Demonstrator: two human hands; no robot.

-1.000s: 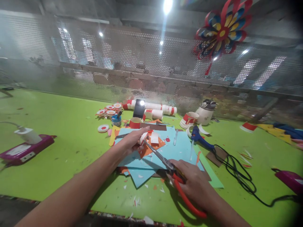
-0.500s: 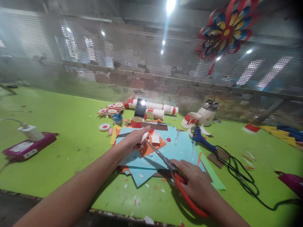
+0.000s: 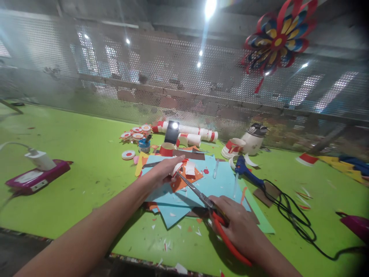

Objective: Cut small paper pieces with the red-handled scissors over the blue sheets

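My left hand (image 3: 168,168) is closed on a small white and red piece of paper (image 3: 178,168), which looks like cut paper cup. Scissors (image 3: 198,195) with red handles are gripped in my right hand (image 3: 235,217). Their blade tips meet the edge of the paper piece beside my left fingers. Beneath both hands lie blue paper sheets (image 3: 170,215), with an orange sheet (image 3: 180,185) and a white scrap (image 3: 190,168) on top. Part of the held piece is hidden by my fingers.
A blue glue gun (image 3: 245,169) with a black cord lies right of the sheets. Behind stand paper cup rings (image 3: 167,149), a phone (image 3: 172,132) and a white jug (image 3: 253,140). At left is a purple power strip (image 3: 39,179). Paper scraps litter the green table (image 3: 95,161).
The view has shifted very slightly. My hands, the paper piece and the scissors keep nearly the same positions, with the blades still at the paper's edge.
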